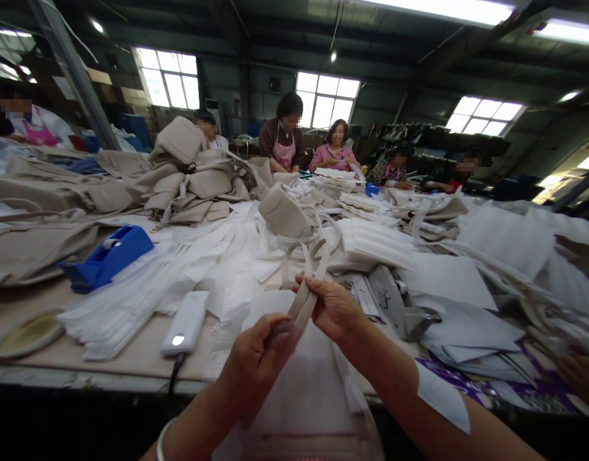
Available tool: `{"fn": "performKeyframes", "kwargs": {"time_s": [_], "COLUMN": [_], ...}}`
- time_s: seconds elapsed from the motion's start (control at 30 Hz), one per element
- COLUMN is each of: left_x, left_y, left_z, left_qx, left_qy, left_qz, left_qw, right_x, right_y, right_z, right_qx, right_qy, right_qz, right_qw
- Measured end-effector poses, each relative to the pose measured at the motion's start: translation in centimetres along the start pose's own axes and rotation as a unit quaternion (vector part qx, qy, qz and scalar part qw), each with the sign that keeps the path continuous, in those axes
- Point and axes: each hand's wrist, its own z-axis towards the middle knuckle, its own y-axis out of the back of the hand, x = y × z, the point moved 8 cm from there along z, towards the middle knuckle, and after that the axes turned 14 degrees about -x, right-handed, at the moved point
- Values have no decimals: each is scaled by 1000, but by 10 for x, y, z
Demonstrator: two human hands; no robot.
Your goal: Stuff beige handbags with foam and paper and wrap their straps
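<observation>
Straps (301, 301) of beige webbing are held up between both hands, just above the near edge of the surface (136, 355). The left hand (256, 358) is closed round their lower end, with the fingers curled in and the thumb pressed on top. The right hand (335, 310) is set just beyond it, and the same straps are pinched between its thumb and fingertips a little higher up. From there the straps are looped away to a beige padded pouch (285, 214), which is laid on its side among white fabric pieces. A clear plastic bag (318, 397) is spread under the hands and draped over the near edge. A bangle (161, 442) is worn on the left wrist, and a white patch (441, 397) is stuck on the right forearm.

Left of the hands a white power bank (185, 323) is laid flat, with a dark cable run from its near end. Further left a blue tape dispenser (107, 256) is seen, and an oval dish (25, 333) near the edge. A stack of folded white fabric (376, 240) is placed beyond the right hand, and a grey metal tool (400, 304) just right of that hand. Beige bags (189, 173) are heaped at the far left. Other people (285, 137) are seated at the far end.
</observation>
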Motion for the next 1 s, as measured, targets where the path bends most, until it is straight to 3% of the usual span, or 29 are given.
{"fn": "performKeyframes", "kwargs": {"time_s": [0.1,0.27,0.4,0.53,0.63,0.73,0.87,1.0], "left_x": [9,3,-3,1,4,5,-1,-15], "left_y": [15,12,16,17,13,12,17,31], "left_z": [4,9,10,6,2,0,4,8], "left_qx": [-81,-51,-86,-93,-70,-58,-59,-89], "left_qy": [61,89,94,91,76,72,97,102], "left_qz": [6,-18,-17,-13,-6,7,12,19], "left_qw": [995,995,992,991,995,996,994,991], "right_x": [11,20,2,-15,-12,1,12,-10], "right_y": [-5,-14,-14,-14,-20,-24,-34,-41], "right_z": [-6,-23,-43,-51,-39,-22,-26,-57], "right_qx": [21,48,27,67,110,86,74,128], "right_qy": [45,145,169,120,19,-40,54,121], "right_qz": [-12,-80,-150,-153,-69,-32,-96,-156], "right_qw": [999,985,974,979,991,995,991,972]}}
